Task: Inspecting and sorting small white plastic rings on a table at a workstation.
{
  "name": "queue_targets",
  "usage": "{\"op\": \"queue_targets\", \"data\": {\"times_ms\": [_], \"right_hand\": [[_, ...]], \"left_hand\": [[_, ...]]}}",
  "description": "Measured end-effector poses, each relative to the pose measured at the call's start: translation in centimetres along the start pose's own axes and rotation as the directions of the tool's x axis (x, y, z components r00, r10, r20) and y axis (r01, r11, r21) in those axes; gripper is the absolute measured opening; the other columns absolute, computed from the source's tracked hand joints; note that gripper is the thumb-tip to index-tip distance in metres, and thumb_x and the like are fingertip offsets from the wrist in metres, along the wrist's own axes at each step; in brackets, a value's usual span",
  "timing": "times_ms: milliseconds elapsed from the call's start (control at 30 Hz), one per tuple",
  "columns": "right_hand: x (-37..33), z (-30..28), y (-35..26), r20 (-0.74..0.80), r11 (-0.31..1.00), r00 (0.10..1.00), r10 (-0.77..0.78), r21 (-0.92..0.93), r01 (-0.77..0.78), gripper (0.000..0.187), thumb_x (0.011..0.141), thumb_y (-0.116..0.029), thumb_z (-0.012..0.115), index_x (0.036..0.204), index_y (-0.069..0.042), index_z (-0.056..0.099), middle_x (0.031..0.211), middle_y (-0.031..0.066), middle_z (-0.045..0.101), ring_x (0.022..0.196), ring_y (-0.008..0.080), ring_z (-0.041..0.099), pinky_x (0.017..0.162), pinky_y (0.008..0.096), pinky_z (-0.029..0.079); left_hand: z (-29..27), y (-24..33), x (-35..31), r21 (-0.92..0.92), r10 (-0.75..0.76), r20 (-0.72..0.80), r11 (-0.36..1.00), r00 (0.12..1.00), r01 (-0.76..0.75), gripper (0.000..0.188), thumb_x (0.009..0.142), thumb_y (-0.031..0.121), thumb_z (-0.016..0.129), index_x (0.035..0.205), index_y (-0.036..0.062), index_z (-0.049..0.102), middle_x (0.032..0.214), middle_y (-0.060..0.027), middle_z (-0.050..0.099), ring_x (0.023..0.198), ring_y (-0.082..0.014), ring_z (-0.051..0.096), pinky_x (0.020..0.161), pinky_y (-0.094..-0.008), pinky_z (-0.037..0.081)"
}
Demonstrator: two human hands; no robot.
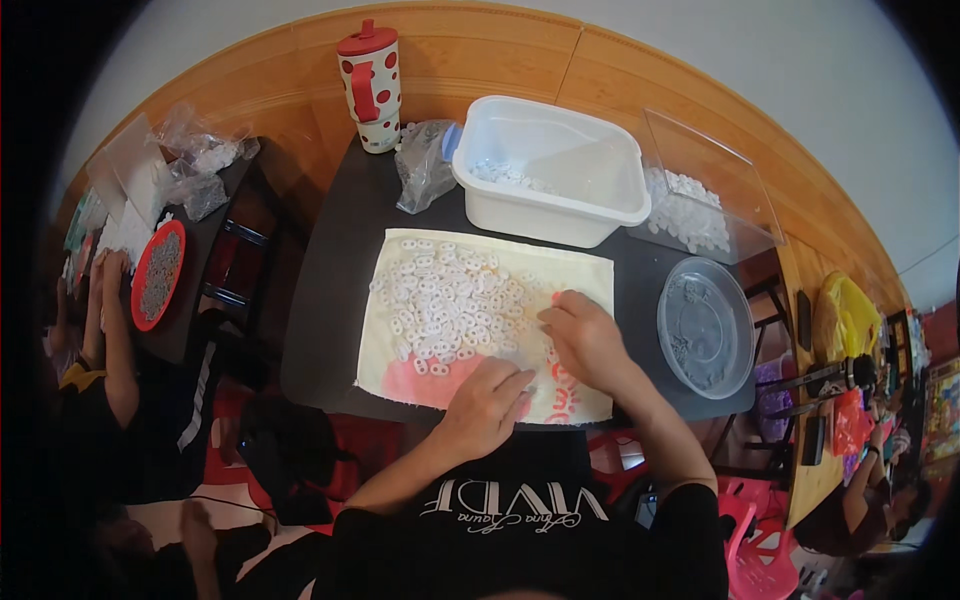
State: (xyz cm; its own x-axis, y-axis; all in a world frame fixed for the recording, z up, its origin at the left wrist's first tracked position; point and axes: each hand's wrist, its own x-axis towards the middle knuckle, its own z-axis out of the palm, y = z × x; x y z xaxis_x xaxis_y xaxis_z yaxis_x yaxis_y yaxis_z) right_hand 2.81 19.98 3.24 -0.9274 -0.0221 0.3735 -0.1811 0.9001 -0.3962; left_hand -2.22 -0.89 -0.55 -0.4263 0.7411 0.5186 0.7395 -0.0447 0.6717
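Many small white oval pieces point(450, 305), each with two holes, are spread over a cream cloth point(590, 275) with a pink print on the dark table. Near the cloth's front edge, my left hand point(484, 408) is closed, its fingers bent together beside the pile. My right hand point(583, 340) is also closed, fingers curled down over the right part of the cloth. What either hand holds is too small or hidden to make out. A blur between the hands hides detail at the fingertips.
Behind the cloth stands a white plastic tub point(560, 200) with small white bits inside. A clear box point(690, 205) of white pieces and a clear round tray point(705, 330) are to the right. A spotted tumbler point(375, 95) and plastic bag point(425, 165) stand back left. Other people work at both sides.
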Motion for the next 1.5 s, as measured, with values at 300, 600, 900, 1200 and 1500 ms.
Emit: {"op": "queue_targets", "data": {"times_ms": [300, 600, 900, 1200, 1500], "right_hand": [[-1.1, 1.1, -0.6, 0.006, 0.979, 0.995, 0.1, 0.176, -0.1, 0.013, 0.082, 0.001, 0.07, 0.093, -0.001, 0.065, 0.083, 0.0104, 0.062, 0.071, 0.0242, 0.063, 0.065, 0.0316, 0.049], [-4.3, 2.7, -3.9, 0.0, 0.575, 0.916, 0.402, 0.778, -0.252, 0.016, 0.088, 0.009, 0.063, 0.103, 0.003, 0.066, 0.09, 0.0062, 0.068, 0.083, 0.0107, 0.063, 0.073, 0.0242, 0.051], [-5.7, -0.5, -3.5, -0.226, 0.847, 0.928, 0.297, 0.512, -0.146, 0.017, 0.083, 0.009, 0.068, 0.097, -0.001, 0.068, 0.092, 0.0087, 0.071, 0.081, 0.0161, 0.068, 0.072, 0.025, 0.052], [-10.1, -11.2, 10.0, -0.098, 0.93, 0.963, 0.25, -0.251, -0.267, 0.024, 0.07, 0.01, 0.059, 0.092, 0.001, 0.065, 0.087, 0.0197, 0.064, 0.088, 0.0408, 0.061, 0.077, 0.0464, 0.05], [-9.6, -9.5, 10.3, 0.05, 0.859, 0.994, 0.099, -0.508, -0.06, 0.01, 0.067, 0.007, 0.056, 0.072, -0.001, 0.054, 0.074, 0.016, 0.054, 0.076, 0.0379, 0.058, 0.07, 0.0464, 0.049]], "left_hand": [[0.3, 0.0, -0.1, -0.071, -0.066, -0.079, 0.996, 0.995, 0.06, 0.026, 0.082, -0.002, 0.066, 0.107, -0.0042, 0.064, 0.09, -0.0163, 0.059, 0.083, -0.0332, 0.06, 0.071, -0.0392, 0.049], [1.0, 0.7, 1.7, -0.376, -0.283, -0.18, 0.905, 0.942, 0.2, 0.027, 0.086, -0.004, 0.067, 0.112, -0.0028, 0.067, 0.09, -0.0127, 0.063, 0.071, -0.0173, 0.061, 0.061, -0.0267, 0.048], [1.9, -1.0, 1.1, -0.519, -0.314, -0.142, 0.831, 0.939, 0.2, 0.019, 0.088, -0.007, 0.065, 0.106, -0.003, 0.07, 0.098, -0.0095, 0.065, 0.077, -0.0115, 0.064, 0.062, -0.0214, 0.051], [1.8, -0.8, 1.4, -0.554, -0.309, -0.078, 0.804, 0.948, 0.217, 0.017, 0.092, -0.007, 0.06, 0.105, -0.0025, 0.07, 0.091, -0.0065, 0.064, 0.068, -0.0092, 0.061, 0.056, -0.02, 0.049], [1.7, 0.0, 0.6, -0.665, -0.559, 0.033, 0.607, 0.828, 0.436, 0.017, 0.089, -0.007, 0.065, 0.104, -0.0026, 0.068, 0.087, -0.0048, 0.063, 0.074, -0.0074, 0.06, 0.061, -0.0217, 0.048]]}}
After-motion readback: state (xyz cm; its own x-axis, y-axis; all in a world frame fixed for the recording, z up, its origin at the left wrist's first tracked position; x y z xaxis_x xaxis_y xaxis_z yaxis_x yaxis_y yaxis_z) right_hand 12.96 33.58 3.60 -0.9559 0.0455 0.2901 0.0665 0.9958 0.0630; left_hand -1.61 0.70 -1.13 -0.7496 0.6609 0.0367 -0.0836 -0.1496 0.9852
